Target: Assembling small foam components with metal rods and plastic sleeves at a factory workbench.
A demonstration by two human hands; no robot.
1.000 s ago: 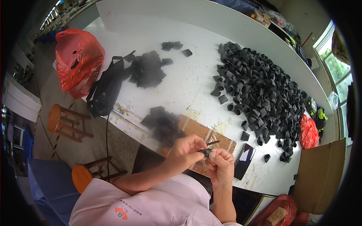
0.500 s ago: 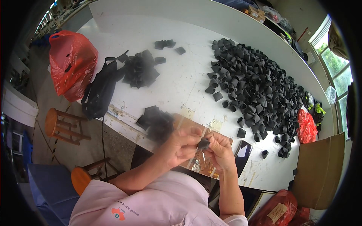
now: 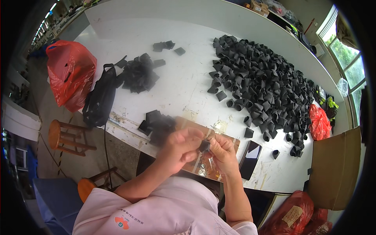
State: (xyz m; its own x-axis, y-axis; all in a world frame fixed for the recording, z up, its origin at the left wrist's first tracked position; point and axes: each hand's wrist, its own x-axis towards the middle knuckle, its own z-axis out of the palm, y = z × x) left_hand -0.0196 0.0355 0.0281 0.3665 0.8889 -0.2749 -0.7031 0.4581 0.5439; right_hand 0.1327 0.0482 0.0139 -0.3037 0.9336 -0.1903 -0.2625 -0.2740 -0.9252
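Observation:
Both hands meet low over the middle of the table's near edge. Between them is a small folded black fabric piece. My right hand pinches it, thumb on top. My left hand reaches it from the other side with bent fingers; the fingertips are partly hidden and slightly blurred. Beneath the hands lies a brown board with strips of clear tape. Left of my left hand is a loose stack of flat black pieces, its near part blurred.
A large heap of rolled black pieces covers the right of the white table. More flat pieces lie far left, near a black bag and red plastic bag. A phone lies right of the board.
Both hands have shifted slightly left with the black piece, and its visible part now sits nearer my right thumb. The whole view has also moved a little.

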